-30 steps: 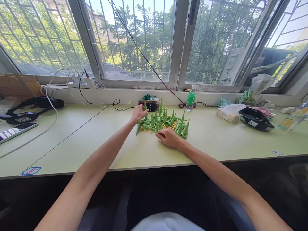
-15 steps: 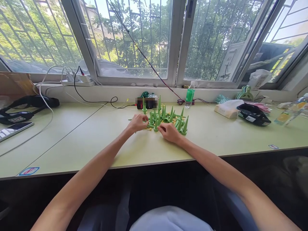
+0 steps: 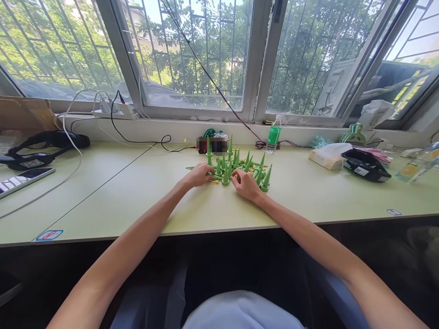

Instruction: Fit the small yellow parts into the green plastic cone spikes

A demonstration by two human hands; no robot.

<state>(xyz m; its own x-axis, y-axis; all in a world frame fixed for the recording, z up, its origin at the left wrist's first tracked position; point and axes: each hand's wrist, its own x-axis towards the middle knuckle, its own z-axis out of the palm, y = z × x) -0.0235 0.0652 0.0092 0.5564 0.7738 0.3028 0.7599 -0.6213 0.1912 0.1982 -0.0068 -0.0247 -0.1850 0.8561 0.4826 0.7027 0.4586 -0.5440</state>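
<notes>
A cluster of green plastic cone spikes stands and lies on the pale green table, with small yellow bits scattered among them. My left hand rests at the cluster's left edge, fingers curled around a lying green spike. My right hand sits at the front of the cluster, fingers pinched together close to an upright cone; what it pinches is too small to make out. One cone stands apart at the back left.
A green-labelled bottle stands by the window sill. Behind the cones lies a dark small box with cables. At right are a tissue pack and a black device; at left, a headset and a phone.
My left hand came down from the back cone to the cluster's left edge and closed on a lying spike. My right hand shifted slightly toward the upright cone.
</notes>
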